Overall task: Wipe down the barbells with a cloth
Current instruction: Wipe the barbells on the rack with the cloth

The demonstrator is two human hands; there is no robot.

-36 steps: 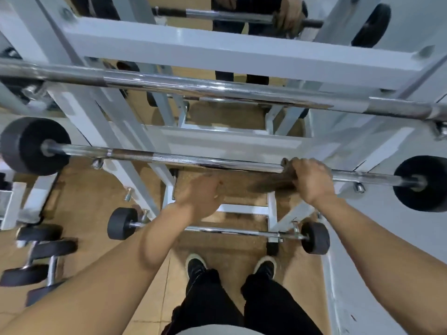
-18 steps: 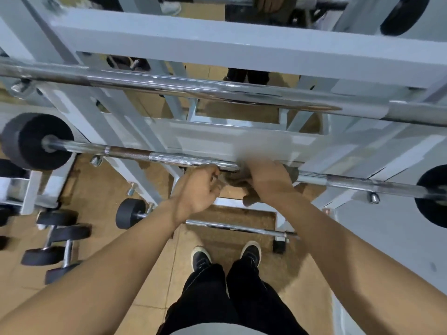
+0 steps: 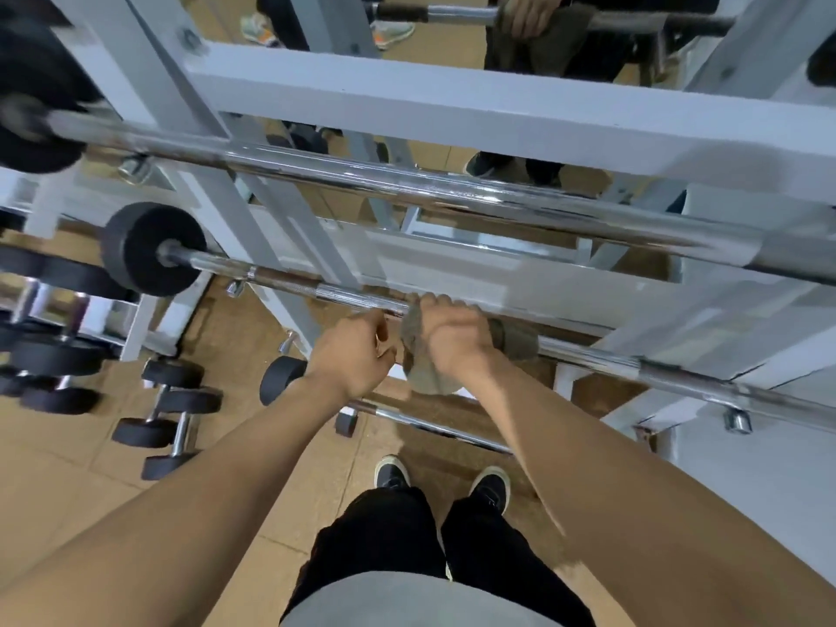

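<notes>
A chrome barbell (image 3: 344, 295) with a black plate on its left end rests across the white rack at mid height. My right hand (image 3: 452, 337) grips a grey-brown cloth (image 3: 418, 355) wrapped around this bar near its middle. My left hand (image 3: 353, 355) is curled right beside it, fingers touching the cloth's left edge just below the bar. A thicker chrome barbell (image 3: 452, 192) lies on the rack above. A third, shorter barbell (image 3: 434, 427) sits low near the floor, partly hidden by my arms.
The white rack (image 3: 407, 97) crosses the top of the view. Black dumbbells (image 3: 167, 427) stand on the tan floor at the left. Another person's hand (image 3: 524, 13) holds a cloth on a bar beyond the rack. My feet are below the low bar.
My right hand slid the cloth left along the middle barbell from its right part to the centre. My left hand rose from below the bar to meet the cloth.
</notes>
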